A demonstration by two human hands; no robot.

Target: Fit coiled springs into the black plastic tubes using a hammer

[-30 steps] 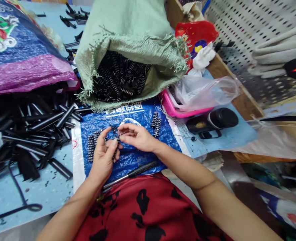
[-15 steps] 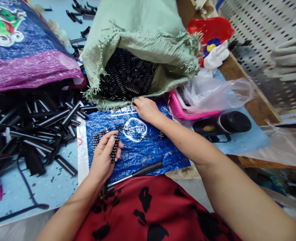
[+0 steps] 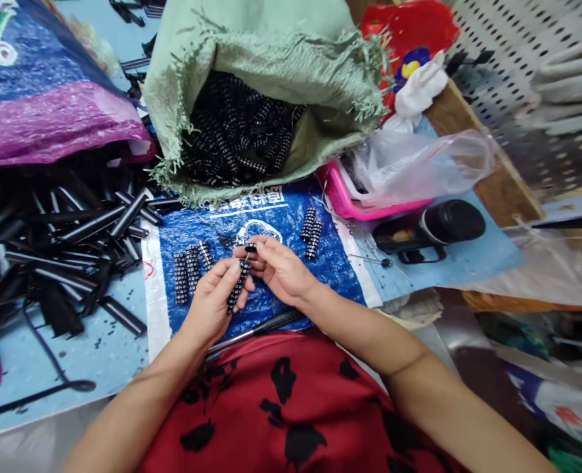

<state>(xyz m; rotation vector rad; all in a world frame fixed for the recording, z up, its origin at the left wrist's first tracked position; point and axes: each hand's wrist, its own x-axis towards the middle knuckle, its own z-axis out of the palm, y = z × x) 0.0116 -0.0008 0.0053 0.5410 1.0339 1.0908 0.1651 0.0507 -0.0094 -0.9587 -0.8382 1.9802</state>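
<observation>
My left hand (image 3: 215, 294) is closed around a black cylinder marked with rows of small white characters (image 3: 237, 289), its upper end tilted toward my right. At that end my right hand (image 3: 284, 272) pinches a small black piece (image 3: 250, 247). A thin metallic pin shows between the piece and the cylinder. Several similar cylinders (image 3: 192, 266) stand or lie left of my hands, and a couple more (image 3: 311, 233) lie to the right, all on a blue plastic sheet (image 3: 340, 270). Beyond, a pale green woven sack (image 3: 281, 52) gapes, full of such cylinders.
A heap of black tubes (image 3: 74, 263) covers the left side, below a blue and purple bag (image 3: 49, 125). To the right are a pink tray (image 3: 343, 197) and a black bottle (image 3: 433, 230). A black-handled tool (image 3: 277, 322) lies at the near edge.
My right hand has come back from the sack's mouth to the cylinder in my left hand, now with a small black piece. The view has shifted slightly.
</observation>
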